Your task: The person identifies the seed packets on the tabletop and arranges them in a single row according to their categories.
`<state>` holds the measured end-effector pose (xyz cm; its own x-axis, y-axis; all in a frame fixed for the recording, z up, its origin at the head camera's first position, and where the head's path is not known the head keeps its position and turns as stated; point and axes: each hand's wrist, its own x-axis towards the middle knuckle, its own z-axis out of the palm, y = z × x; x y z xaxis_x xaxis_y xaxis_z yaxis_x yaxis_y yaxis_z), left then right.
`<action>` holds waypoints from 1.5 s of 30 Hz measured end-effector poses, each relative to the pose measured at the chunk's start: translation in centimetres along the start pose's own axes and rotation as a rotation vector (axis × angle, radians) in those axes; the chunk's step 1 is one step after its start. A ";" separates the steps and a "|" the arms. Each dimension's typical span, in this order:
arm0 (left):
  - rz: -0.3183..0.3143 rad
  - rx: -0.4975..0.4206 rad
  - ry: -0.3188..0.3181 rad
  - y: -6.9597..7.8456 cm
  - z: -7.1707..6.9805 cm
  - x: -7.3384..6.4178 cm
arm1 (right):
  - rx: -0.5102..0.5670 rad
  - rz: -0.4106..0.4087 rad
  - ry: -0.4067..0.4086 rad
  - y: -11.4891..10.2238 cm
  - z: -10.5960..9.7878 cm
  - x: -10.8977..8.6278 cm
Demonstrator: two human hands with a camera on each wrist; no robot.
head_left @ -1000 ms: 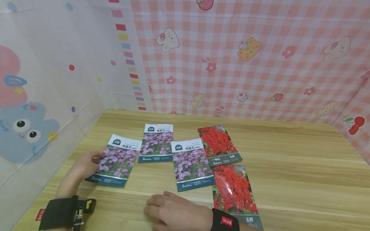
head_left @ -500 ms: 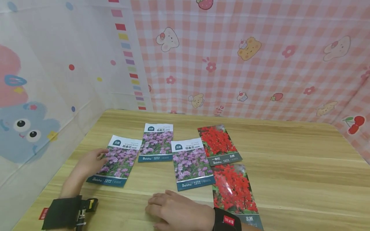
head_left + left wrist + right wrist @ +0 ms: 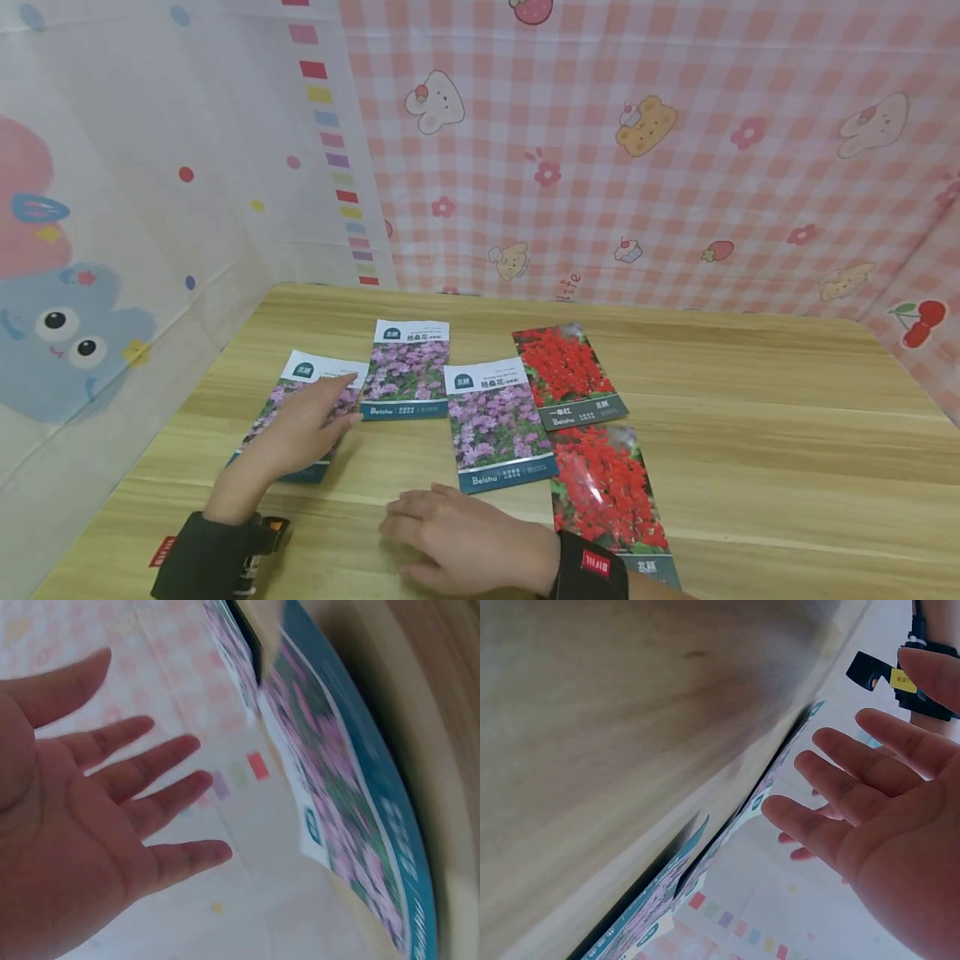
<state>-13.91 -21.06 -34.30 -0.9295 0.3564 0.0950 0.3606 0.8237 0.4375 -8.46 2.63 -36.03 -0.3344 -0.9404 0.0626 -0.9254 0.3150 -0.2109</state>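
Three flower seed packets with purple blooms lie face up: a left packet (image 3: 273,404), a back packet (image 3: 405,371) and a middle packet (image 3: 498,425). Over the left packet is my left hand (image 3: 303,429), covering part of it; in the left wrist view this hand (image 3: 97,802) has spread fingers and an empty palm. Whether it touches the packet I cannot tell. My right hand (image 3: 468,537) is low over the wood in front of the middle packet, its fingers loosely extended and holding nothing in the right wrist view.
Two red-flower packets lie to the right, an upper one (image 3: 566,371) and a lower one (image 3: 607,492) partly behind the right wrist. Patterned cloth (image 3: 600,167) hangs behind the wooden table (image 3: 787,450) and along its sides.
My left hand has moved right across the left packet, from its left edge toward its right edge. The packet has barely shifted. My right hand has stayed nearly still.
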 end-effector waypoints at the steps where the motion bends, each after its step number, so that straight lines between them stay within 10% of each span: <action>1: 0.030 0.003 -0.009 0.4 0.2 0.0 | -0.001 0.001 0.005 0.1 0.0 0.0; 8: 0.052 0.019 -0.161 2.0 1.7 0.1 | 0.096 0.044 0.047 1.2 -0.5 0.2; 16: 0.017 0.010 -0.309 2.7 2.5 -0.1 | 0.178 0.270 0.025 3.1 -0.9 1.2; 28: -0.010 0.031 -0.355 2.9 2.5 -0.2 | 0.138 0.451 -0.021 5.0 -0.9 2.3; 45: -0.033 0.061 -0.389 2.9 2.6 -0.2 | 0.104 0.496 -0.089 6.0 -0.4 2.3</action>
<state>-12.48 -17.55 -35.41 -0.8459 0.4601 -0.2696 0.3458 0.8581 0.3795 -14.88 2.40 -36.77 -0.7077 -0.6901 -0.1516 -0.6352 0.7154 -0.2910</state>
